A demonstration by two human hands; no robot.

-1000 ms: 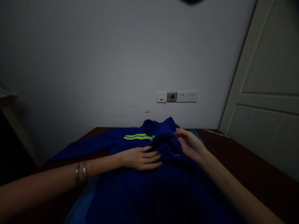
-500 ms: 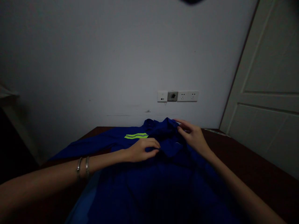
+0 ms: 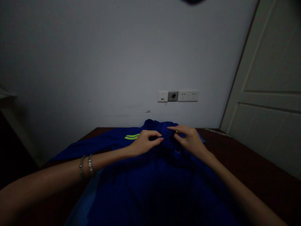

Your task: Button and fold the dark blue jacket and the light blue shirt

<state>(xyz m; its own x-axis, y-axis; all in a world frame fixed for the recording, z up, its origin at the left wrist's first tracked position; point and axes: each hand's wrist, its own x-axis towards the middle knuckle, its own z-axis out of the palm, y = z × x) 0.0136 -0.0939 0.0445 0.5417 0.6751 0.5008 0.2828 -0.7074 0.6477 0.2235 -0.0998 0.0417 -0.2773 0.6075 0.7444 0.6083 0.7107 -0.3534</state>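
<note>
A dark blue work jacket (image 3: 138, 175) with yellow-green reflective strips lies spread over a dark red-brown table, its collar towards the wall. My left hand (image 3: 146, 142), with two silver bracelets at the wrist, is over the jacket's chest. Its thumb and forefinger nearly meet in a pinch at the jacket front; the cloth between them is hard to make out in the dim light. To the right, my right hand (image 3: 189, 139) is over the other chest side, thumb and forefinger apart above the cloth. It partly covers the right reflective strip. The lower jacket is in deep shadow.
Behind the table (image 3: 235, 153) rises a pale wall (image 3: 117, 62) with a row of sockets and switches (image 3: 178, 96). A panelled white door (image 3: 270, 94) stands at the right. A thin flat strip (image 3: 217, 132) lies at the table's back right edge.
The raised right front of the jacket has come down flatter. My right hand has moved left and slightly down, its fingers now apart. My left hand has risen a little towards the collar.
</note>
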